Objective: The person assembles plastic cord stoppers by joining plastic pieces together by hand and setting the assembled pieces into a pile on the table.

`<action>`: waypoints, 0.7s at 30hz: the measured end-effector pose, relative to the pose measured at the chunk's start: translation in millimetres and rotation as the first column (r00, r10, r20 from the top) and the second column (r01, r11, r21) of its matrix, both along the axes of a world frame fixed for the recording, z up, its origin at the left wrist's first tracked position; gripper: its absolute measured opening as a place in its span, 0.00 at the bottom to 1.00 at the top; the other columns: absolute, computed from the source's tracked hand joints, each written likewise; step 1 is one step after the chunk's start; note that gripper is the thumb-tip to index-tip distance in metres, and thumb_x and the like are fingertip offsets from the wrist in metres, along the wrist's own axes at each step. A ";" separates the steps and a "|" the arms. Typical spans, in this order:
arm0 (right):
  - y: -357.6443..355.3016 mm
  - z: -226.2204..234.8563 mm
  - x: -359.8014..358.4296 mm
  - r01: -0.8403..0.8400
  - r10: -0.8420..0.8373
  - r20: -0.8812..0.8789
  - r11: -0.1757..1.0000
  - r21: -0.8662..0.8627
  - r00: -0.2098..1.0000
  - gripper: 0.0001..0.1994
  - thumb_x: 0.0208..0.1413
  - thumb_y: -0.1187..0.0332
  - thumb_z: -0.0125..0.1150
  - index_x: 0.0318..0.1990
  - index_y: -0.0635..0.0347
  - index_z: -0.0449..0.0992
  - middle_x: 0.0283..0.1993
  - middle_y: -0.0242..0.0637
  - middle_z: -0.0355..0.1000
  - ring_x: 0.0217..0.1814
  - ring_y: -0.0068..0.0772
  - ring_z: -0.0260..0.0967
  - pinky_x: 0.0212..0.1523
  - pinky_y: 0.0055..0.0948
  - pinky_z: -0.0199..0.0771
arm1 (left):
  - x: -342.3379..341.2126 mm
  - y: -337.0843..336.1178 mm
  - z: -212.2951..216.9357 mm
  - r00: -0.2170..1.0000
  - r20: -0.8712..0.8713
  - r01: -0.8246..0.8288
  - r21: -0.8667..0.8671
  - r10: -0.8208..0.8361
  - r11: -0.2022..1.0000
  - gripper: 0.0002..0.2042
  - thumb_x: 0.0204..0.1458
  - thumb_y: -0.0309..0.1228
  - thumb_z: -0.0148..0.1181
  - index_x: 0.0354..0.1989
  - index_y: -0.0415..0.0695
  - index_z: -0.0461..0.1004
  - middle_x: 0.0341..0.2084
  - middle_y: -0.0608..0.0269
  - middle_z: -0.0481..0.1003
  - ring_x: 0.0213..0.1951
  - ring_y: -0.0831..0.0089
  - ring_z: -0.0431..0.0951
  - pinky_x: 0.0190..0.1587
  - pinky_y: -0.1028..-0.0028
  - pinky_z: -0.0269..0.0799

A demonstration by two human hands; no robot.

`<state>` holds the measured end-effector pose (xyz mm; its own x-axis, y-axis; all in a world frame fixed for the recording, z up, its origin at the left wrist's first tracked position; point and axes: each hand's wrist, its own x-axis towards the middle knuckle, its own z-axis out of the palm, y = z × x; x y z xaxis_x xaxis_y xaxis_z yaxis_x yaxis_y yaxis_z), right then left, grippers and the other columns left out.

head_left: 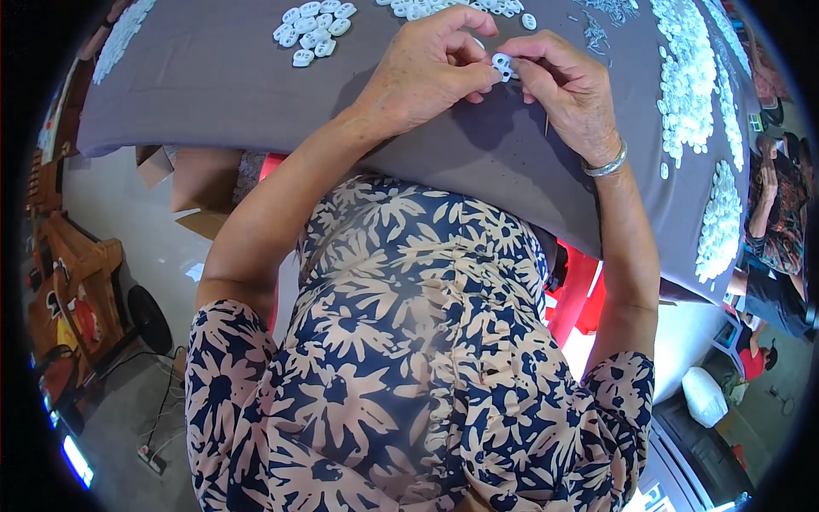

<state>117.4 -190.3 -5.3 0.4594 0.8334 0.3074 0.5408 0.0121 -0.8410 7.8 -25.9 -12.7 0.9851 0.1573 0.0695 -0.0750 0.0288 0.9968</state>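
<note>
White plastic piece point(502, 65) sits pinched between both hands above the grey cloth-covered table point(213, 77). Left hand point(426, 68) grips it from the left with curled fingers; right hand point(567, 90) holds its right side. Similar white pieces point(314, 30) lie heaped nearby.
</note>
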 end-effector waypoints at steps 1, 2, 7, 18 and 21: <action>-0.1 -0.7 0.7 -0.010 0.010 0.009 1.000 0.003 1.000 0.08 0.59 0.78 0.54 0.43 0.63 0.77 0.32 0.26 0.70 0.27 0.12 0.64 0.27 0.13 0.65 | 0.4 0.2 -0.8 1.000 0.002 0.002 -0.011 -0.002 1.000 0.15 0.50 0.17 0.57 0.47 0.34 0.65 0.22 0.67 0.72 0.24 0.83 0.71 0.27 0.81 0.68; -0.1 -1.4 1.2 -0.020 0.020 0.019 1.000 0.005 1.000 0.08 0.59 0.78 0.54 0.43 0.63 0.77 0.33 0.26 0.71 0.27 0.12 0.64 0.27 0.13 0.65 | 0.5 0.1 -0.8 1.000 0.005 0.004 -0.021 -0.004 1.000 0.15 0.50 0.17 0.57 0.47 0.35 0.65 0.22 0.67 0.72 0.24 0.83 0.71 0.27 0.81 0.68; -1.9 -6.2 2.2 -0.027 0.026 -0.052 1.000 -0.010 0.998 0.08 0.59 0.79 0.54 0.43 0.63 0.77 0.37 0.26 0.73 0.29 0.12 0.65 0.29 0.12 0.67 | -1.0 -1.7 0.8 1.000 -0.011 -0.010 -0.005 0.010 1.000 0.15 0.50 0.18 0.57 0.47 0.35 0.65 0.22 0.67 0.72 0.24 0.83 0.71 0.27 0.82 0.68; 3.2 -5.9 -2.5 -0.006 -0.003 0.115 0.997 0.081 0.993 0.10 0.45 0.76 0.68 0.37 0.60 0.78 0.30 0.25 0.72 0.25 0.11 0.65 0.26 0.14 0.67 | -0.9 3.3 -4.1 1.000 -0.006 0.008 -0.005 -0.008 1.000 0.14 0.51 0.19 0.58 0.46 0.36 0.67 0.23 0.70 0.71 0.26 0.85 0.70 0.29 0.82 0.67; 2.8 -6.0 -2.6 0.006 -0.020 0.163 0.996 0.087 0.986 0.10 0.45 0.76 0.68 0.36 0.59 0.78 0.30 0.25 0.72 0.25 0.12 0.65 0.25 0.14 0.67 | -0.3 4.7 -4.4 0.999 -0.017 0.036 0.006 -0.036 0.999 0.12 0.51 0.19 0.58 0.45 0.37 0.69 0.24 0.70 0.73 0.28 0.85 0.71 0.31 0.83 0.68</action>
<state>114.9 -187.5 -11.3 0.4077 0.7947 0.4497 0.6713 0.0730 -0.7376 7.5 -21.2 -17.1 0.9911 0.1216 0.0541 -0.0576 0.0251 0.9980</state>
